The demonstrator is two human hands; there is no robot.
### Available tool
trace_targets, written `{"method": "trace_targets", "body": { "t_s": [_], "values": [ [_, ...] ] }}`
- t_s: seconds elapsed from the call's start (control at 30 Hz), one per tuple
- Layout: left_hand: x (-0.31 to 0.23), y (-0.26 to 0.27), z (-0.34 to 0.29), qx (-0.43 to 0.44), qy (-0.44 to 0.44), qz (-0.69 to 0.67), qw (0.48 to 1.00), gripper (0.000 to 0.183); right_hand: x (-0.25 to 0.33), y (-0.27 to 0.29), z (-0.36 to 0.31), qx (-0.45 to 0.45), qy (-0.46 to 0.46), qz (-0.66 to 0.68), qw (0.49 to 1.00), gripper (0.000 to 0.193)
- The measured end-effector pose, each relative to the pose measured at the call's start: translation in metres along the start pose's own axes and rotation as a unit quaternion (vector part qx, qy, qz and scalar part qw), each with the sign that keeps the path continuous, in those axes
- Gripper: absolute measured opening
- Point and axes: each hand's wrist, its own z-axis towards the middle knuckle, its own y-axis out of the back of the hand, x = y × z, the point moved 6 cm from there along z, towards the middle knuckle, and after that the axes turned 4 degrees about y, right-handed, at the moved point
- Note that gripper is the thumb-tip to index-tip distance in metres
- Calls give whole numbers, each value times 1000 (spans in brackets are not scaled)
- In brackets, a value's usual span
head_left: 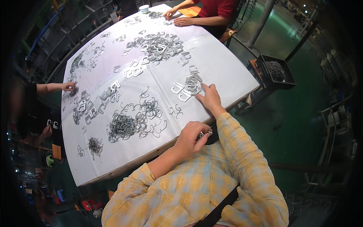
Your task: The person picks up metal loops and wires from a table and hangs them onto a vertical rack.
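My left hand (190, 140) is closed just off the table's near edge, with small metal pieces (201, 135) showing between its fingers and thumb. Out over the table, my right hand (210, 99) has its thumb and fingers at the near right side of a small pile of silver C-shaped metal hooks (191, 84), a piece apparently between them. Two loose hooks (184, 95) lie left of that pile. Nearer my left hand are a few thin bent wires (176, 110) and a heap of curved wire pieces (123, 126).
A larger heap of silver hooks (160, 47) occupies the middle of the white table (159, 81). Co-workers' hands rest at the far edge (183, 20) and left edge (69, 86). A black tray (278, 72) of metal parts stands beyond the right edge.
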Motion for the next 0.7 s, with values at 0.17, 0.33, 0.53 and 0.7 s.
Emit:
{"method": "trace_targets", "body": {
  "t_s": [0.17, 0.33, 0.53, 0.7],
  "values": [
    [4, 5, -6, -14, 19, 1, 1000, 13, 2, -4, 8, 45, -67, 7, 997, 39],
    [12, 0, -6, -1, 34, -9, 999, 13, -21, 6, 1, 14, -95, 91, 991, 35],
    [10, -9, -2, 21, 19, -20, 999, 12, -34, 16, -20, 55, -183, 240, 952, 35],
    [11, -16, -2, 30, 35, -29, 999, 12, -41, 17, -32, 49, -99, 312, 944, 26]
  ]
}}
